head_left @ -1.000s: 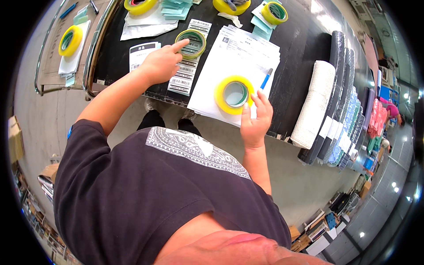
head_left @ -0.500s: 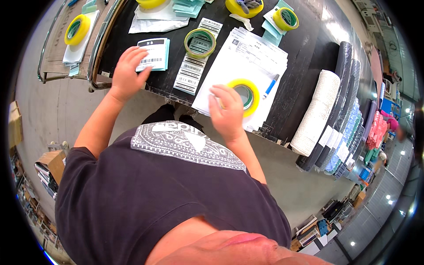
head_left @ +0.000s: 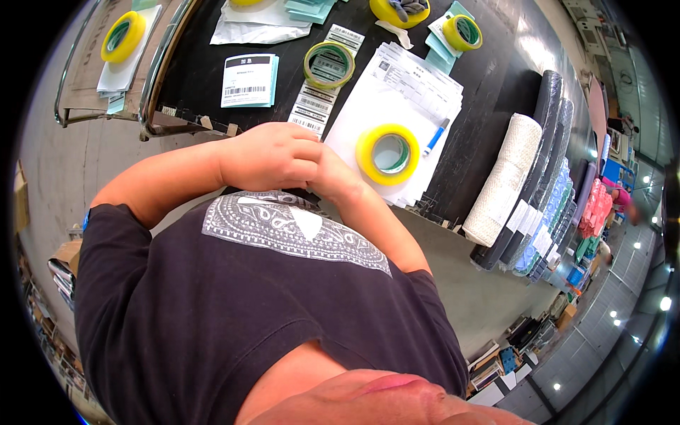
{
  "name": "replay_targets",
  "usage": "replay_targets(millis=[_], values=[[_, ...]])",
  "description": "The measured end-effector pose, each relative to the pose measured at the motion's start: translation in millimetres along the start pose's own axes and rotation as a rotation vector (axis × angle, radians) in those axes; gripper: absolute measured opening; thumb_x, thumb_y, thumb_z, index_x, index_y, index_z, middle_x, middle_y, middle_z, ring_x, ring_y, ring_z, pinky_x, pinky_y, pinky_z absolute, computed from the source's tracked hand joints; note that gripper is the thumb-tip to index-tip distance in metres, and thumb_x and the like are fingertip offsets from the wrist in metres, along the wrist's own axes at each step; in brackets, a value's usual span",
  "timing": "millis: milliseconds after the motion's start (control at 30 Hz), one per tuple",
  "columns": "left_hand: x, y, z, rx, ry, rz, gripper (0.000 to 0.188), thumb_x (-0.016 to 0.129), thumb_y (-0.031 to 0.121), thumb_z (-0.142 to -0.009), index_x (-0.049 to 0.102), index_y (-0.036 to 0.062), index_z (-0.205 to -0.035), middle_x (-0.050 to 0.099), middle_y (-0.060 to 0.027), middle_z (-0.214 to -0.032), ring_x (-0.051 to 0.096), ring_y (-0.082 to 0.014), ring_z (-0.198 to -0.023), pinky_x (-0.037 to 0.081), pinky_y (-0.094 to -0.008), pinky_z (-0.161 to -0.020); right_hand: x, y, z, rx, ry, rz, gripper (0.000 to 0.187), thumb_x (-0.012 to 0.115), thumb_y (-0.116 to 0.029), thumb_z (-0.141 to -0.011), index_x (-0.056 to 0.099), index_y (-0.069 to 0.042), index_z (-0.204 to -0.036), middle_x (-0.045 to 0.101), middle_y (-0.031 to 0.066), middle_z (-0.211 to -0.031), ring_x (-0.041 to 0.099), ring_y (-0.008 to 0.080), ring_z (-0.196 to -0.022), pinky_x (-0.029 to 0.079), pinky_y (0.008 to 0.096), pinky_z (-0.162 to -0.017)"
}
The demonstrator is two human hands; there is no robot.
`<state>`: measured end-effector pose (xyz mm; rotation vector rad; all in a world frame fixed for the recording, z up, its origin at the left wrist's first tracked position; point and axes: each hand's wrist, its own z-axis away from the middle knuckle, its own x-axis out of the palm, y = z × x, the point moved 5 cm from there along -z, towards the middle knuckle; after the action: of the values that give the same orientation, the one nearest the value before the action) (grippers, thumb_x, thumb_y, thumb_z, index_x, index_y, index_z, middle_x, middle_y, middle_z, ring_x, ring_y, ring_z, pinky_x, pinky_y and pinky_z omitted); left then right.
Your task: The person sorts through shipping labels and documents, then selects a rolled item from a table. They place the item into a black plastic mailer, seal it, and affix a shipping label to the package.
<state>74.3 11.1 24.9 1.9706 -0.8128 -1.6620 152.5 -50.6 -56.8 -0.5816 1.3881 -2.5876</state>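
Observation:
In front of my body, at the table's near edge, the two hands meet. My left hand is closed, its curled fingers wrapped against my right hand. The right hand's fingers are hidden behind the left. Beyond them lies a stack of labels, white on top with pale blue-green sheets beneath. A strip of barcode labels has a thin roll of tape on it. To the right, a yellow roll of tape and a blue-and-white marker rest on a pile of printed papers.
The black table carries rolled wrapping material along its right side. Dark gloves sit on another tape roll at the far side. A metal-railed cart stands at the left with a yellow tape roll.
My left hand has left the label stack and moved right. My right hand has come off the yellow tape roll and moved left. The hands now touch each other.

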Motion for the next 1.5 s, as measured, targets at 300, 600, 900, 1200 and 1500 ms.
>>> replay_targets(millis=[300, 600, 900, 1200, 1500], values=[[9.9, -10.3, 15.2, -0.134, -0.095, 0.163, 0.022, 0.075, 0.017, -0.071, 0.062, 0.0078, -0.087, 0.059, -0.0084, -0.101, 0.058, -0.0295, -0.095, 0.051, -0.0395, -0.078, 9.3, 17.8, -15.1, -0.253, 0.022, 0.080, 0.025, 0.059, -0.009, -0.088, 0.065, -0.007, -0.112, 0.065, 0.0107, -0.112, 0.062, 0.0218, -0.107, 0.053, 0.0321, -0.086], [5.3, -5.9, 20.5, -0.074, 0.167, 0.191, 0.023, 0.075, 0.014, -0.069, 0.062, 0.0073, -0.086, 0.060, -0.0068, -0.102, 0.057, -0.0294, -0.095, 0.051, -0.0387, -0.079, 15.5, 6.4, -19.6, -0.082, -0.040, -0.071, 0.023, 0.059, -0.010, -0.088, 0.065, -0.003, -0.108, 0.065, 0.0107, -0.110, 0.062, 0.0176, -0.103, 0.053, 0.0306, -0.085], [7.2, -6.4, 38.0, -0.139, 0.387, 0.061, 0.018, 0.073, 0.015, -0.072, 0.063, 0.0085, -0.086, 0.062, -0.0068, -0.104, 0.058, -0.0289, -0.098, 0.050, -0.0389, -0.083, 22.1, 29.3, -43.3, -0.100, 0.196, -0.272, 0.016, 0.049, -0.007, -0.094, 0.060, -0.004, -0.105, 0.064, 0.0109, -0.104, 0.064, 0.0200, -0.098, 0.054, 0.0297, -0.080], [-14.5, -40.6, 116.4, -0.554, 0.679, -0.194, 0.036, 0.082, 0.012, -0.066, 0.064, 0.0069, -0.097, 0.063, -0.0087, -0.105, 0.058, -0.0292, -0.101, 0.047, -0.0386, -0.089, 0.5, 13.8, -49.8, -0.135, 0.400, 0.080, 0.029, 0.064, -0.012, -0.088, 0.062, 0.001, -0.114, 0.067, 0.0079, -0.100, 0.063, 0.0151, -0.089, 0.051, 0.0277, -0.079], [18.5, -120.9, 140.7, -0.914, 0.720, -0.310, 0.084, 0.083, 0.014, -0.066, 0.044, 0.0014, -0.139, 0.050, -0.0182, -0.136, 0.042, -0.0362, -0.131, 0.035, -0.0403, -0.110, -8.8, 0.8, -82.6, -0.236, 0.604, 0.335, 0.056, 0.067, -0.011, -0.085, 0.045, 0.002, -0.135, 0.053, 0.0182, -0.128, 0.055, 0.0236, -0.112, 0.047, 0.0331, -0.093]])
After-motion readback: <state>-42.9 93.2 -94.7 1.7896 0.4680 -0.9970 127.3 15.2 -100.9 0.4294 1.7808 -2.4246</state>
